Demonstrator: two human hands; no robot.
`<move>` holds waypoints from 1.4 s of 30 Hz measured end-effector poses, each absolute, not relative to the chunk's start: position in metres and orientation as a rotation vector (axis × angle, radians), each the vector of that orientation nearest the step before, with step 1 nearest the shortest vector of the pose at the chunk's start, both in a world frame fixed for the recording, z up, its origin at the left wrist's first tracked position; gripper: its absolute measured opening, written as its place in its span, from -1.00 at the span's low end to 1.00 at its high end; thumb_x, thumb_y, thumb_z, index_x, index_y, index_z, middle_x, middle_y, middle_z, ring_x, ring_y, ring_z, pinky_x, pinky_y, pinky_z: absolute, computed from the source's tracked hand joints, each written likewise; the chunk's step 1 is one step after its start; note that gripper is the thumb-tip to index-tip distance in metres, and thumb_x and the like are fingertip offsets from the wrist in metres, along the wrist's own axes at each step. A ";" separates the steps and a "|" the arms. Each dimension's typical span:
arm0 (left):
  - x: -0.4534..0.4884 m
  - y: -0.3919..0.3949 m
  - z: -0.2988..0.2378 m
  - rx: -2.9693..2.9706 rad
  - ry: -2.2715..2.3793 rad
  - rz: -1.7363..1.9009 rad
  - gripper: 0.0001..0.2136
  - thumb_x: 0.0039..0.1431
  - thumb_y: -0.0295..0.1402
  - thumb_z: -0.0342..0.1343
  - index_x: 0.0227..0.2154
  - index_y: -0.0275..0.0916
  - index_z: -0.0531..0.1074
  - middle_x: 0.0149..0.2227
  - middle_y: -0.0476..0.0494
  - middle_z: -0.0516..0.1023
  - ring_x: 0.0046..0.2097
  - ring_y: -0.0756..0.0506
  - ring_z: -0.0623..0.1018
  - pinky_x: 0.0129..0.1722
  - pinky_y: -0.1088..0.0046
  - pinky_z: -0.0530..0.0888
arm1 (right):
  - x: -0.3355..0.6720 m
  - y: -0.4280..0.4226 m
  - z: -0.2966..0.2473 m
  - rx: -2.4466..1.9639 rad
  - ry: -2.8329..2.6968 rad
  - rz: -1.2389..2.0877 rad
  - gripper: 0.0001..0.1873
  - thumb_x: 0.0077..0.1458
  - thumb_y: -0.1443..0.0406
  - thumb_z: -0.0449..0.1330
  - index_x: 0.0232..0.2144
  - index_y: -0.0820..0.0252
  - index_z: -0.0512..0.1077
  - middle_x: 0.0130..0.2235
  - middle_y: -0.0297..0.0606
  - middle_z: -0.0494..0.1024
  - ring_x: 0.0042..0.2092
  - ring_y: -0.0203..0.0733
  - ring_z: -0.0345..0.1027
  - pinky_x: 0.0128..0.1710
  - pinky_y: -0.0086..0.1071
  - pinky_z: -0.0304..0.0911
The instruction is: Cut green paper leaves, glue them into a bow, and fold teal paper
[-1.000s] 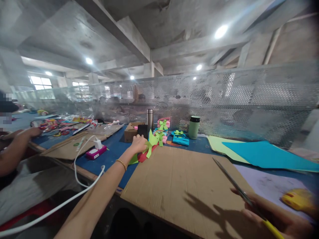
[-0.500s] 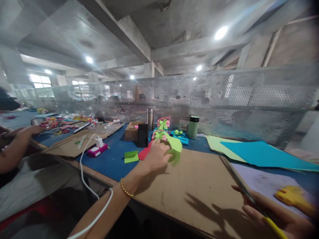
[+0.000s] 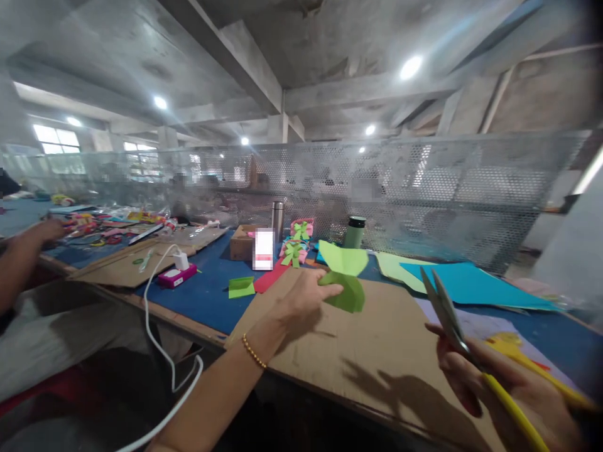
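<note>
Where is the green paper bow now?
In the head view, the light green folded paper bow is near the middle, pinched in the left hand above the brown cardboard sheet, left of the yellow-handled scissors.

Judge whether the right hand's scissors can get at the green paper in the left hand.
Probably yes: the left hand holds the green paper above the cardboard, and nothing stands between it and the scissors in the right hand.

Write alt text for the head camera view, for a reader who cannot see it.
The left hand holds a green paper bow above a cardboard sheet, while the right hand grips yellow-handled scissors.
</note>
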State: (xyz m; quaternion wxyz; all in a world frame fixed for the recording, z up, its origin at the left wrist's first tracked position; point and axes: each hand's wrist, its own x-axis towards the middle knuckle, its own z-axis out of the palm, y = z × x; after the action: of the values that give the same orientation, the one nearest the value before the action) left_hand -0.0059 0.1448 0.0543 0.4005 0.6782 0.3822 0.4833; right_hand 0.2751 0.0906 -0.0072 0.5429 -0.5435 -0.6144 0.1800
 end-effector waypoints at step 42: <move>0.010 -0.004 -0.010 1.399 0.974 1.001 -0.70 -0.05 -0.13 0.32 -0.48 -0.32 0.54 -0.47 -0.08 0.51 -0.45 -0.01 0.43 -0.45 0.52 0.31 | 0.198 -0.011 -0.014 -0.992 -1.334 0.943 -0.47 -0.11 0.14 0.41 -0.05 0.16 0.50 -0.10 -0.13 0.60 -0.06 0.05 0.47 -0.25 -0.26 0.43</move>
State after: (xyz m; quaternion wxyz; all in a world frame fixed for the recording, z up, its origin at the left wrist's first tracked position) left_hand 0.0102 -0.0045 -0.0099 0.5500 0.5909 0.4115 0.4230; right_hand 0.1981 -0.0109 -0.0137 0.5773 -0.4237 -0.5699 0.4030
